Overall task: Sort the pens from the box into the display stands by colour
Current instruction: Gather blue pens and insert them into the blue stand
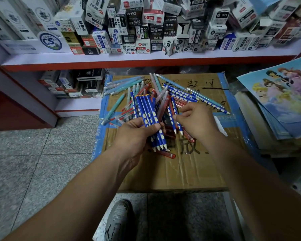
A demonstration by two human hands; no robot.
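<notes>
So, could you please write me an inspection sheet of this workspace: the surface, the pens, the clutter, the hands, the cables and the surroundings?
Surface: top of a taped cardboard box with handwriting on it, beside a tiled floor.
Job's things: loose pile on the box of blue dotted pens, red pens and pale teal pens; display stands not seen.
Clutter: nothing seen besides the pens.
Hands: left hand grips a bundle of blue dotted pens; right hand is curled over the pile, hold unclear.
Cables: nothing seen.
Surroundings: shelf stacked with small stationery boxes; picture sheets at the right; a shoe below.
</notes>
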